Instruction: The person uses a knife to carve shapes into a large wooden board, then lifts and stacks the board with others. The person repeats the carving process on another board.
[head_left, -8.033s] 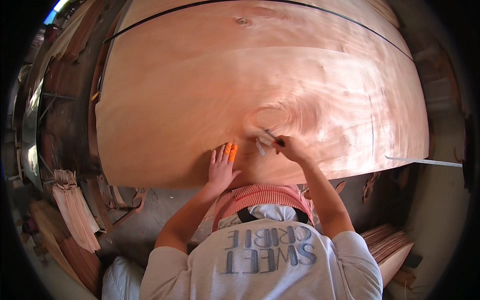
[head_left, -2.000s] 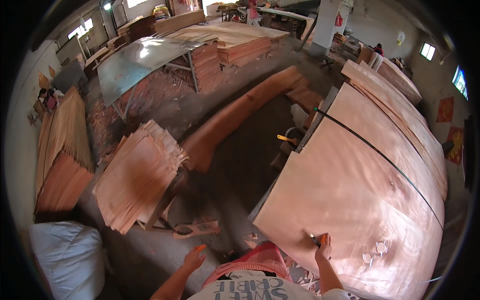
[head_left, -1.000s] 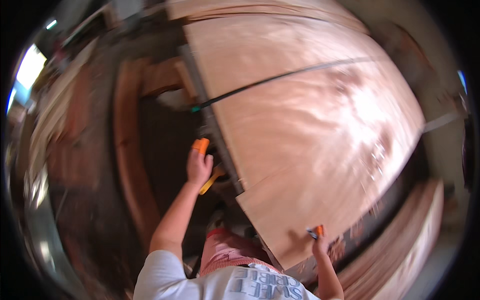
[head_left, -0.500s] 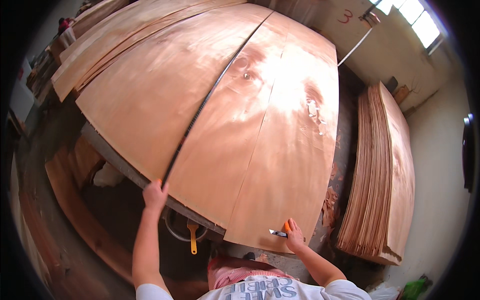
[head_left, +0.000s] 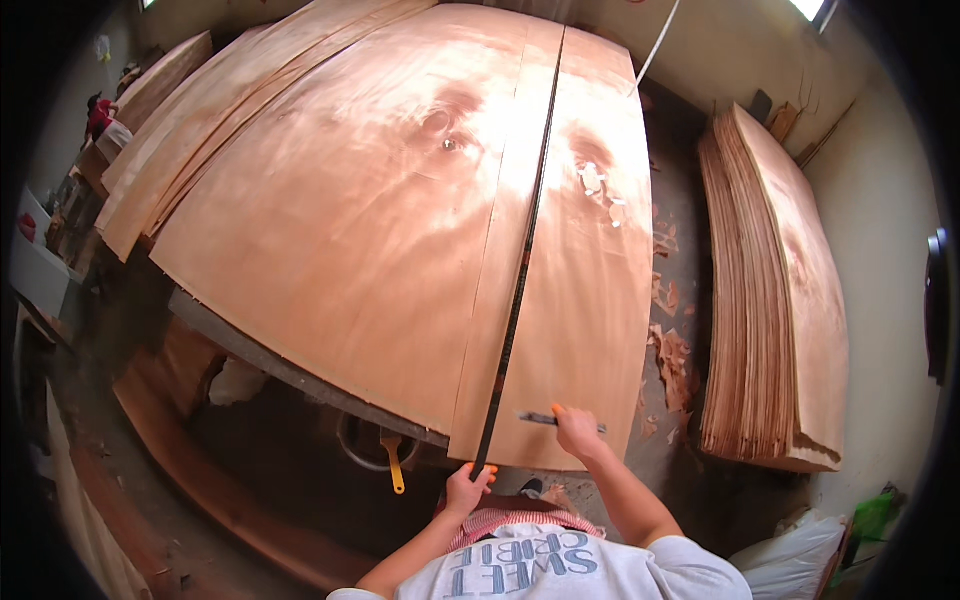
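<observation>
A wide stack of pale wood veneer sheets (head_left: 330, 270) fills the middle, its top sheet crossed by a lengthwise seam. Along it, right of the seam, lies a long thin black strip (head_left: 522, 265) reaching to the far edge. My left hand (head_left: 466, 491) is closed round the strip's near end at the front edge. Over the near right corner, my right hand (head_left: 577, 432) grips a utility knife (head_left: 540, 418), its blade pointing left. Orange coverings show on fingers of both hands. Ragged holes (head_left: 592, 180) mark the sheet at the right.
A yellow-handled scraper (head_left: 396, 470) hangs by a metal ring below the front edge. Another veneer stack (head_left: 750, 290) stands at the right, with veneer scraps (head_left: 672, 360) on the floor between. More sheets (head_left: 250, 100) lie far left; a person in red (head_left: 100, 117) is beyond.
My left hand has moved right, bringing the black strip from left of the seam to its right. My right hand stays near the front right corner with the knife.
</observation>
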